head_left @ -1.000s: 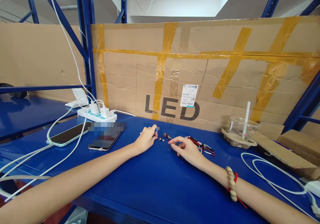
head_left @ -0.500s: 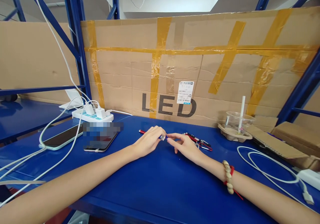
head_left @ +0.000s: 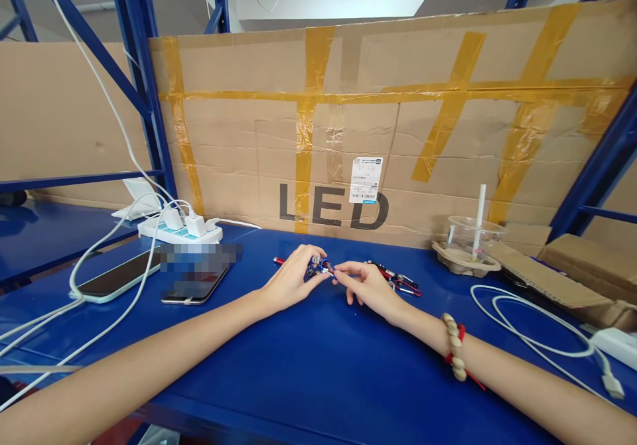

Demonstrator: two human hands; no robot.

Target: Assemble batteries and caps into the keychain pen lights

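Observation:
My left hand (head_left: 290,280) is closed around a small blue and silver metal object (head_left: 322,267), whose exact kind I cannot make out. Thumb and forefinger of my right hand (head_left: 371,289) pinch at the object's right end. Beyond my left hand, a slim red item with a silver end (head_left: 279,260) pokes out, its rest hidden. Just behind my right hand lie several red and black small items (head_left: 391,274), and a red carabiner (head_left: 409,288) is beside them.
On the left are a white power strip (head_left: 179,233), two phones, one dark (head_left: 196,289) and one pale-edged (head_left: 119,279), and loose white cables. A plastic cup (head_left: 472,233) in a carton holder, a coiled white cable (head_left: 527,345) and cardboard (head_left: 552,279) lie right. A cardboard wall (head_left: 239,160) closes the back.
My left fingers have loosened and shifted, so more of the blue and silver object shows between my hands. My right hand stays pinching at its end. The whole view has shifted slightly.

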